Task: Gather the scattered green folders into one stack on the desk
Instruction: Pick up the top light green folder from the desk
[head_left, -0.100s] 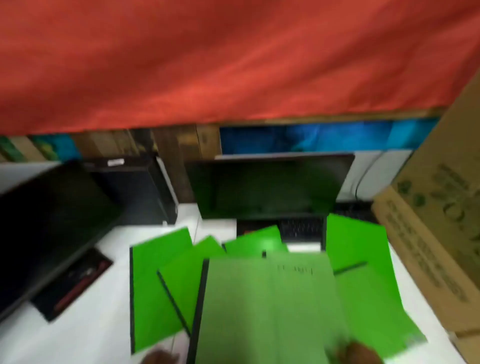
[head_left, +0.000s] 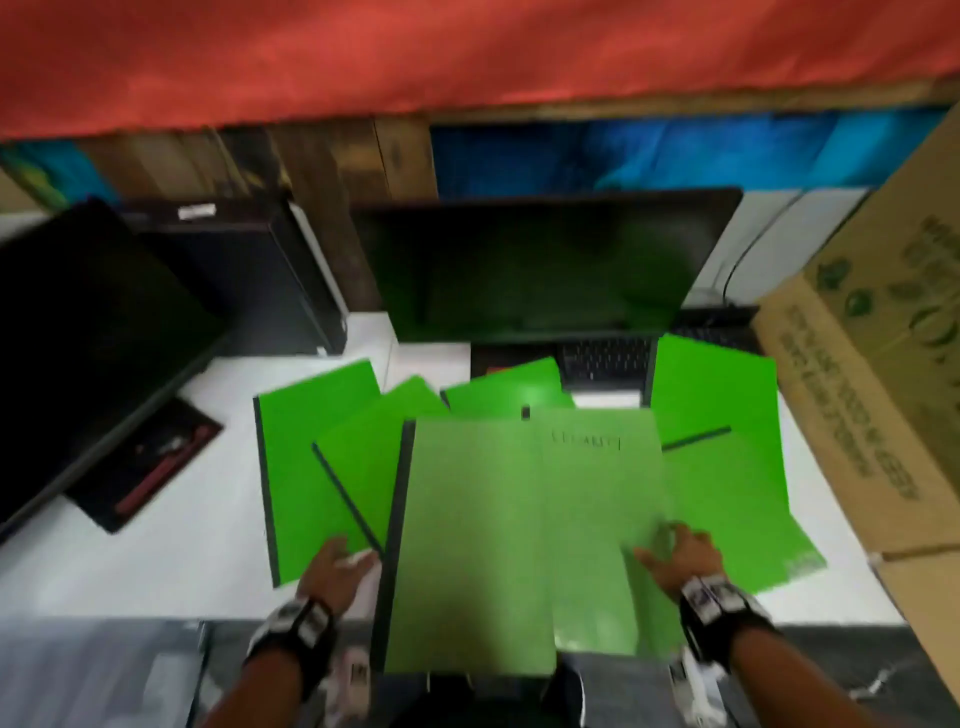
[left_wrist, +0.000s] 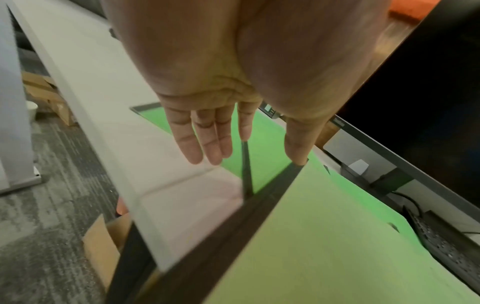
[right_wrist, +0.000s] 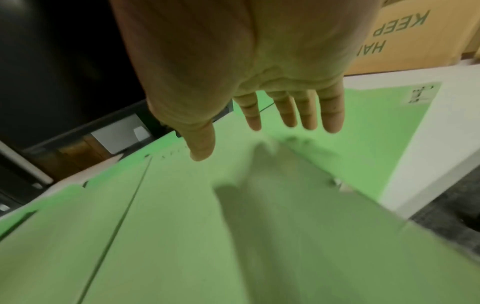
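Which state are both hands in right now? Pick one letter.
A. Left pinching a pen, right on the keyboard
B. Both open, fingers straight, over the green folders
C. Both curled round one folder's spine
B: the left hand and right hand show straight, spread fingers above the green folders, gripping nothing.

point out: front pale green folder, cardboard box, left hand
front pale green folder (head_left: 478, 545), head view, middle of its cover
cardboard box (head_left: 878, 364), head view, printed side panel
left hand (head_left: 332, 569), head view, back of the hand
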